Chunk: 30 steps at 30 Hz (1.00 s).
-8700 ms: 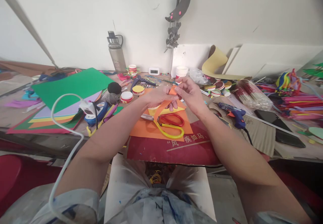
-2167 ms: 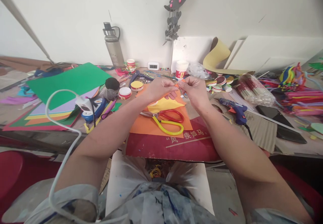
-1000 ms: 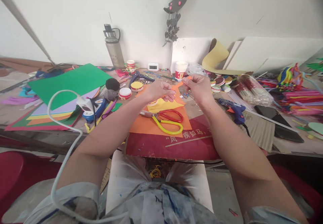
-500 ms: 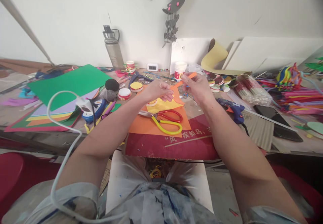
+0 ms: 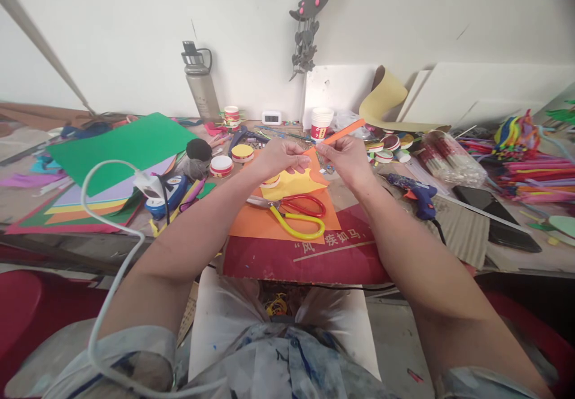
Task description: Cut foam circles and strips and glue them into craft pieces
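Note:
My left hand point(image 5: 279, 156) and my right hand point(image 5: 345, 154) meet over the middle of the table, both pinched on a narrow orange paper strip point(image 5: 345, 132). The strip's free end sticks out up and to the right, past my right hand. Below the hands lie a yellow paper piece point(image 5: 291, 184), an orange sheet point(image 5: 256, 222) and scissors point(image 5: 296, 213) with one red and one yellow handle. A red card with white lettering point(image 5: 309, 258) lies under them at the table's front edge.
Green and other coloured sheets point(image 5: 121, 144) are stacked at the left, with a white cable point(image 5: 112, 174) and a blue punch point(image 5: 173, 190). A metal bottle point(image 5: 200, 84) and paper cups point(image 5: 321, 122) stand at the wall. A blue glue gun point(image 5: 415, 195) and a phone point(image 5: 494, 219) lie at the right.
The hands, apart half a second ago with the strip stretched between them, have come together again. The strip's free end now points up to the right.

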### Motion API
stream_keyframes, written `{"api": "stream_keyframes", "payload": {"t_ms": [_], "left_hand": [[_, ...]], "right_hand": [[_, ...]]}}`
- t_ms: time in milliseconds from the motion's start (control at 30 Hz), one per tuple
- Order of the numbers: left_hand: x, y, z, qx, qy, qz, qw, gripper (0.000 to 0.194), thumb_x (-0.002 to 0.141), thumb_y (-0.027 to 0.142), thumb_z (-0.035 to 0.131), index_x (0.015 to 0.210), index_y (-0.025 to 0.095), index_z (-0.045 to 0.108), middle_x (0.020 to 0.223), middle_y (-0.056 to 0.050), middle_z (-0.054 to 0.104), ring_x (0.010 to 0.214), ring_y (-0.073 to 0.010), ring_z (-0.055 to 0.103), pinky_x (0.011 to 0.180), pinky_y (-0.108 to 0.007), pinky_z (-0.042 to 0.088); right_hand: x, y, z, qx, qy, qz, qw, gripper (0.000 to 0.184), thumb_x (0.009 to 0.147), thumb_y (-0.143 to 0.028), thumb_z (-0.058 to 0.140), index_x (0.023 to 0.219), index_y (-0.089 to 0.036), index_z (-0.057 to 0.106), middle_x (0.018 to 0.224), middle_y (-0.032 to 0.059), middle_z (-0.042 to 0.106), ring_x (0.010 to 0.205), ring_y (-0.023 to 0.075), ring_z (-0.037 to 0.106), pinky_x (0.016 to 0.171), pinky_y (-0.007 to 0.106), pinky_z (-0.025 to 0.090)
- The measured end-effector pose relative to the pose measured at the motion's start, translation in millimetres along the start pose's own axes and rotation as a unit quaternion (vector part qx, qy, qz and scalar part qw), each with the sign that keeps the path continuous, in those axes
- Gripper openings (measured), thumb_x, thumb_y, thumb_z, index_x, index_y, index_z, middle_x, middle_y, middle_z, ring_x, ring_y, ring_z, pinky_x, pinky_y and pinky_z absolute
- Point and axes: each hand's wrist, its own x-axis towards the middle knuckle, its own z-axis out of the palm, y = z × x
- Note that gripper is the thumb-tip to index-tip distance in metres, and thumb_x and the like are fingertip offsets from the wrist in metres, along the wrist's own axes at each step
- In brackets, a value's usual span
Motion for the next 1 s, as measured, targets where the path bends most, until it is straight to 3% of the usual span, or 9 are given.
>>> {"api": "stream_keyframes", "payload": {"t_ms": [533,633,733,833,1000], "left_hand": [[0,1,0.6,0.017,-0.003,-0.002,1.000,0.022,0.088,0.012,0.085,0.072,0.012,0.069,0.065,-0.004,0.077,0.062,-0.0112,0.074,0.060,-0.020,0.053],[-1,2,-0.6,0.017,-0.006,-0.001,1.000,0.022,0.087,0.014,0.087,0.072,0.012,0.071,0.066,-0.005,0.078,0.062,-0.0113,0.074,0.061,-0.021,0.054],[-1,1,-1.1,0.016,-0.013,0.004,1.000,0.026,0.084,0.022,0.092,0.072,0.012,0.071,0.067,-0.006,0.078,0.061,-0.0112,0.073,0.061,-0.021,0.053],[-1,1,-1.0,0.013,-0.029,0.005,0.999,0.030,0.080,0.028,0.096,0.074,0.012,0.071,0.067,-0.006,0.078,0.062,-0.0119,0.074,0.061,-0.021,0.054],[1,-4,-2.6,0.000,-0.038,-0.001,0.999,0.029,0.076,0.027,0.098,0.078,0.012,0.074,0.073,-0.007,0.080,0.067,-0.0138,0.077,0.064,-0.022,0.057]], "right_hand": [[-3,-3,3,-0.008,0.036,-0.001,0.999,0.036,0.078,-0.045,0.087,0.067,-0.018,0.067,0.058,-0.0012,0.060,0.053,0.0107,0.045,0.052,0.027,0.034],[-4,-4,4,0.013,0.017,-0.002,1.000,0.043,0.074,-0.054,0.090,0.068,-0.019,0.067,0.059,-0.0005,0.060,0.055,0.0113,0.047,0.053,0.027,0.036],[-5,-3,7,0.029,-0.041,0.009,0.999,0.049,0.066,-0.061,0.094,0.070,-0.018,0.071,0.061,0.0001,0.062,0.057,0.0119,0.049,0.054,0.027,0.037],[-5,0,11,0.016,-0.069,0.020,0.997,0.047,0.064,-0.057,0.096,0.070,-0.016,0.074,0.060,-0.0006,0.061,0.057,0.0108,0.046,0.052,0.026,0.034],[-2,7,9,0.009,-0.030,0.017,0.999,0.035,0.071,-0.043,0.094,0.067,-0.015,0.074,0.060,-0.0004,0.063,0.055,0.0103,0.048,0.052,0.026,0.036]]}}
